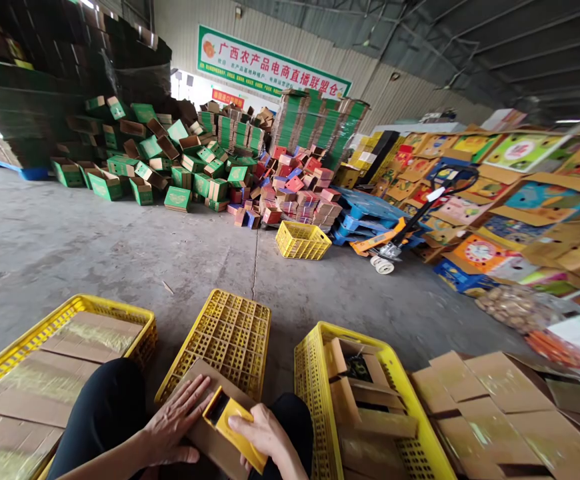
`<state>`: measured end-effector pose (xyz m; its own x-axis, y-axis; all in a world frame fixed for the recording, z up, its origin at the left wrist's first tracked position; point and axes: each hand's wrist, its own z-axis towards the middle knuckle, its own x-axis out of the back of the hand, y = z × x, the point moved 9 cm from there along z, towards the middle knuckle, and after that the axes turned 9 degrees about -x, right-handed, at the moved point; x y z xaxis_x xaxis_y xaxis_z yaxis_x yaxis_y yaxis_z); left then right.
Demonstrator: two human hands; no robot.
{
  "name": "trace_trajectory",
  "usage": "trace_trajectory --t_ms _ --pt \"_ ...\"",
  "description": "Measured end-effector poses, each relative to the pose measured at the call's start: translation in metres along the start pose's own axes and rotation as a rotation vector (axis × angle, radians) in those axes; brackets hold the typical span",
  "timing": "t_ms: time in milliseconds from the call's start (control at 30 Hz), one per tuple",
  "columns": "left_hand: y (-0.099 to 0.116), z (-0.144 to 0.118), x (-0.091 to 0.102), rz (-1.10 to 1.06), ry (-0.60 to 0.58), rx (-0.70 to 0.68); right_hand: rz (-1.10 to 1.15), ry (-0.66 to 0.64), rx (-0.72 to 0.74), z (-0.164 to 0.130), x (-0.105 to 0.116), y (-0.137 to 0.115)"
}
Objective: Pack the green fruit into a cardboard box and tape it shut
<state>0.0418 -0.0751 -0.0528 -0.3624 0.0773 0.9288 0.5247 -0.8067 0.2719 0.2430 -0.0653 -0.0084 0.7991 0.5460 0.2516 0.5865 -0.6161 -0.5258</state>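
A closed cardboard box lies tilted between my knees, its far end against an upturned yellow crate. My left hand rests flat on the box top with fingers stretched out. In my right hand is a yellow tape dispenser, held against the box top; its dark front end points toward my left fingers. Whether tape runs from it onto the box I cannot tell.
On the left, a yellow crate holds taped boxes. Another yellow crate at right contains open-flapped boxes. Further right are more taped cartons. Ahead stand a small yellow crate, a pallet jack, blue pallets and heaped green boxes.
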Motion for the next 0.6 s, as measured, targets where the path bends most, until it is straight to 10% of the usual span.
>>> trace_trajectory --t_ms 600 --pt "-0.003 0.009 -0.012 -0.033 -0.048 -0.039 -0.047 0.009 -0.005 -0.002 0.004 0.005"
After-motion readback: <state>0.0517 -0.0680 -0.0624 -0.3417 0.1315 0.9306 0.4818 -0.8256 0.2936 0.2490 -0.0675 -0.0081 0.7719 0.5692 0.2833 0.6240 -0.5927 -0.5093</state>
